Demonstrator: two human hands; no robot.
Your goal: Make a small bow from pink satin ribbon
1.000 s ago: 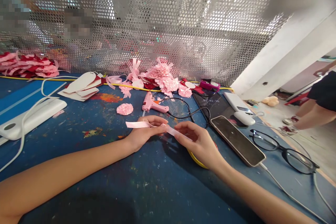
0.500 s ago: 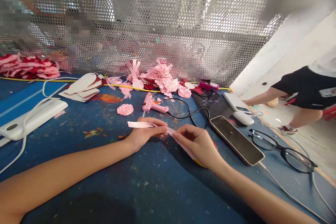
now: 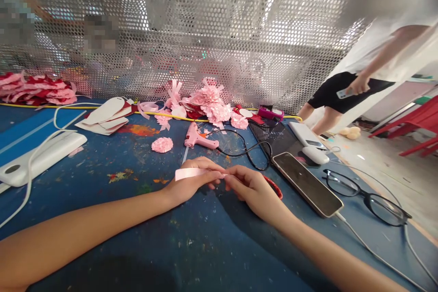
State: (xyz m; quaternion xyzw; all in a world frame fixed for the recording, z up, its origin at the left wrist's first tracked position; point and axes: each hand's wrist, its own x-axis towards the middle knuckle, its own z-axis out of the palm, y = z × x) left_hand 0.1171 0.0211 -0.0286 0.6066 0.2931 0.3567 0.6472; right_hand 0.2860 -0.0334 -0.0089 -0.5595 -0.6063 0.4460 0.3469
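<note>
A pale pink ribbon (image 3: 189, 173) runs across the fingers of my left hand (image 3: 195, 180), which pinches it. My right hand (image 3: 249, 187) meets it at the fingertips, thumb and forefinger closed on the same ribbon. Behind my right hand a red curved object (image 3: 274, 187) shows, mostly hidden. Beyond my hands lies a pink glue gun (image 3: 200, 138) with a black cord. To its left rests a round pink ruffled piece (image 3: 162, 144) on the blue table (image 3: 191, 246).
Pink ruffled flowers (image 3: 212, 105) and white card pieces (image 3: 106, 116) lie along the perforated metal screen (image 3: 239, 45). On the right are a phone (image 3: 308, 183), glasses (image 3: 367, 196) and a white mouse (image 3: 315, 155). A white power bank-like device (image 3: 43, 157) lies left. A person (image 3: 362, 68) stands at right.
My hands have come closer together, the ribbon's free end has shifted right and down, and less ribbon shows below my right hand. The person at right has moved left, now more upright.
</note>
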